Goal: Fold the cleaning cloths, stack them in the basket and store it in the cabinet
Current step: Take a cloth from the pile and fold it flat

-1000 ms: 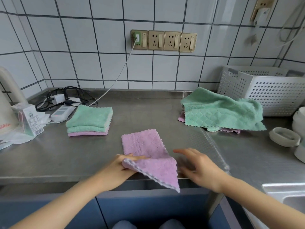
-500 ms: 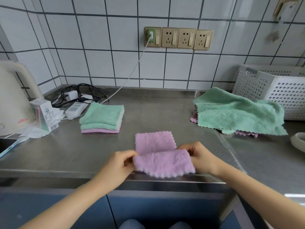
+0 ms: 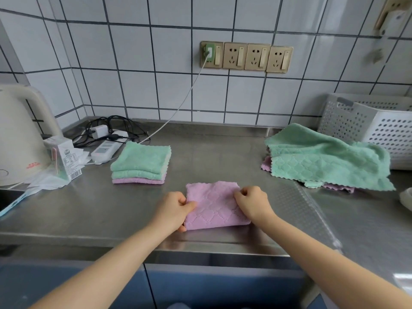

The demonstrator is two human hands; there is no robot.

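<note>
Cloth (image 3: 217,207), pinched at its sides by left hand (image 3: 172,209) and right hand (image 3: 253,202) near the tabletop (image 3: 211,157) front edge, wants edges matched and the crease pressed flat.

The basket (image 3: 383,134) and kettle (image 3: 17,139) run past the frame edges.

Only 1 view: the head camera is looking forward and down from close above the steel counter (image 3: 93,210), facing the tiled wall (image 3: 156,90), with both forearms entering from below.
</note>
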